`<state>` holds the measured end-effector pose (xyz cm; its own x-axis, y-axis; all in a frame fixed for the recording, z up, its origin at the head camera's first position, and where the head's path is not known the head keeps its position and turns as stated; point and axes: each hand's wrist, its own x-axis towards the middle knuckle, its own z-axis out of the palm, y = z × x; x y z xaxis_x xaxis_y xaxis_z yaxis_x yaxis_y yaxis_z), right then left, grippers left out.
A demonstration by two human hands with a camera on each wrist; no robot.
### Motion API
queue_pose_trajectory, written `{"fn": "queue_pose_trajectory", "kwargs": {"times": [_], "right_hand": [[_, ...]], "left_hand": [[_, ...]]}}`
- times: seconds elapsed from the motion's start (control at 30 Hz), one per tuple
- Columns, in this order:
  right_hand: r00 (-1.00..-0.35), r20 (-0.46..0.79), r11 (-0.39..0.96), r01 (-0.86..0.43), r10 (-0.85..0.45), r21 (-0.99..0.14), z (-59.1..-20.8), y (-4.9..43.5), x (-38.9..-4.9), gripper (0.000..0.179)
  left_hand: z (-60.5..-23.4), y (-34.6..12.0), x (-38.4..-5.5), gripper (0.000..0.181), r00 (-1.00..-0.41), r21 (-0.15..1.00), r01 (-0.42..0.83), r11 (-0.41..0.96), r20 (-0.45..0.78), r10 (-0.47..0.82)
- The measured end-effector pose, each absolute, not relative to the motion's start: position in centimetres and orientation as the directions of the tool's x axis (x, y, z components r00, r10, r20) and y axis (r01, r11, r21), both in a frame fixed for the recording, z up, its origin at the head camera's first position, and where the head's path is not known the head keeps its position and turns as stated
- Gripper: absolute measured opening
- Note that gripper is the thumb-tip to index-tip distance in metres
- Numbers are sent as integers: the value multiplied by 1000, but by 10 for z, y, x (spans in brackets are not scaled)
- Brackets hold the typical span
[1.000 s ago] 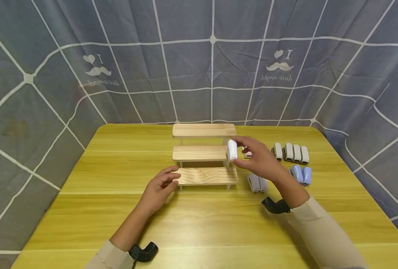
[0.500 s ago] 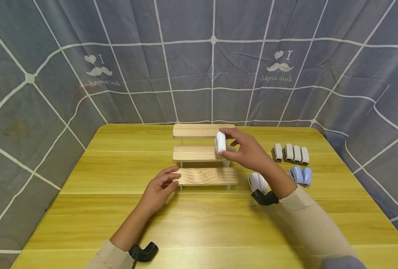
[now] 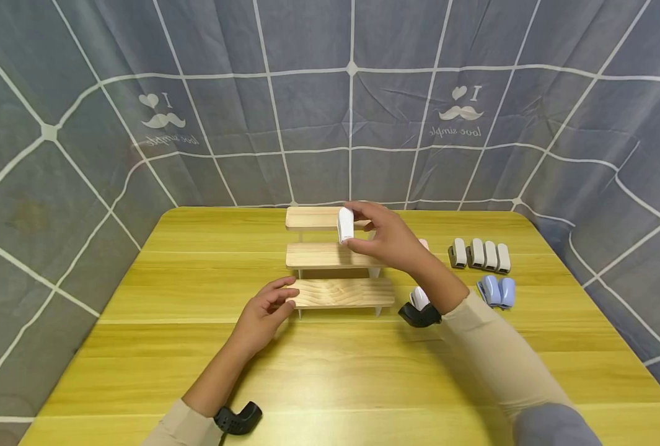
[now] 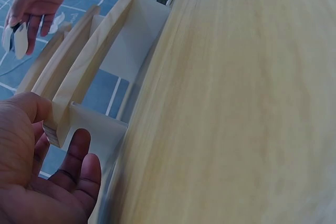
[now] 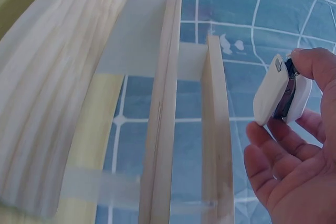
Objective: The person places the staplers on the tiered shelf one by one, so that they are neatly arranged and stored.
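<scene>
A small white stapler [image 3: 345, 224] is pinched between the thumb and fingers of my right hand [image 3: 388, 238]. It is held upright in the air, in front of the top step of a three-tier wooden display rack [image 3: 341, 294]. In the right wrist view the dark metal inside of the stapler [image 5: 286, 90] shows between its pale halves. My left hand [image 3: 259, 316] holds the left end of the rack's lowest step. The left wrist view has its thumb side against the board [image 4: 63, 114] and other fingers curled below it.
Right of the rack, several off-white staplers [image 3: 490, 254] stand in a row. Two blue staplers [image 3: 497, 291] lie nearer, and a white stapler [image 3: 419, 297] is partly hidden by the right wrist strap. Something pinkish [image 3: 424, 243] peeks out behind the right forearm. A grey curtain [image 3: 318, 111] surrounds the table.
My right hand has carried the white stapler leftward and farther back, from the right end of the middle step towards the top step. The left hand has stayed in place.
</scene>
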<state>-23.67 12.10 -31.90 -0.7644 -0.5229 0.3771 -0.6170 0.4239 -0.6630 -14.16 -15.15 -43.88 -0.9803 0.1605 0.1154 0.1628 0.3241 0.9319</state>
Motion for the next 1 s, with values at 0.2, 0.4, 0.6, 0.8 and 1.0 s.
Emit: {"fn": "queue_pose_trajectory", "kwargs": {"times": [0.2,0.4,0.6,0.8,1.0], "right_hand": [[-757,384,426,-628,-529,-651,-316,105,-243,66],[-763,366,413,-612,-533,-675,-314,92,-246,67],[-780,345,384,-577,-523,-721,-317,83,-251,67],[-789,340,347,-552,-512,-758,-322,77,-259,67],[-795,342,355,-549,-501,-757,-322,68,-263,68]], "left_hand": [[-439,-157,-143,24,-975,940,184,289,136,178],[-441,-157,-144,24,-972,936,193,294,142,186],[-441,-156,-143,24,-975,942,171,290,119,190],[-439,-153,-143,24,-978,941,159,299,108,178],[-441,-155,-142,24,-976,940,173,294,123,181]]}}
